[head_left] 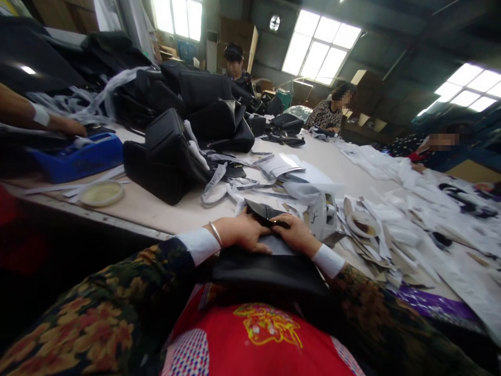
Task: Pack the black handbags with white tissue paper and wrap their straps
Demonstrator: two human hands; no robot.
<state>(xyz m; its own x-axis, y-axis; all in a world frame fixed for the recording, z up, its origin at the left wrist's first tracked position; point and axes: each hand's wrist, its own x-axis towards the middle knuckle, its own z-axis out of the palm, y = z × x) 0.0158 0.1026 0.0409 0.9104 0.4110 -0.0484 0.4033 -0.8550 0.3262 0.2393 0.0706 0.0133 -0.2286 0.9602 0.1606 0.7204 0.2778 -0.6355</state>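
Observation:
A black bag lies in front of me at the table's edge, its near part against my red apron. Its far end has a raised black flap, and a grey sheet-like patch shows between my hands. My left hand grips the bag at the left of the flap, thumb stretched towards the middle, some fingertips hidden by the flap. On the right, my right hand has its fingers bent over a dark strip at the flap's edge.
Black bags are piled at left and behind. A blue tape dispenser stands near another person's hand, with a tape roll nearby. A white dispenser, paper scraps and white wrapping lie right. Several people work around the table.

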